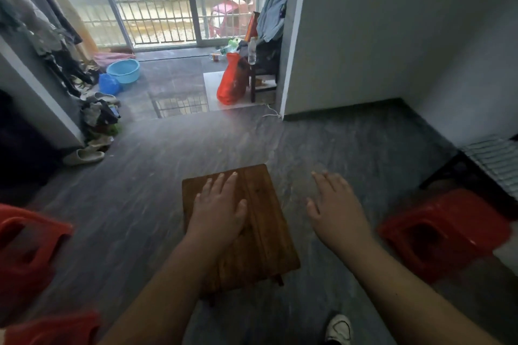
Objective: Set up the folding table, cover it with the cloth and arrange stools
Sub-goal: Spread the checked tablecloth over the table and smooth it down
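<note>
A: Where is the low wooden surface?
B: Under the left hand. Its fingers lie straight and spread over the top, holding nothing. I cannot tell if they touch it.
A: And the right hand?
B: Just right of the wood, over the grey floor, fingers straight and empty. One red stool stands well right of them, and a second red stool well left of the left fingers.

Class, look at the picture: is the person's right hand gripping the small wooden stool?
No, the right hand is spread open over the floor, beside the wooden stool, holding nothing.
</note>
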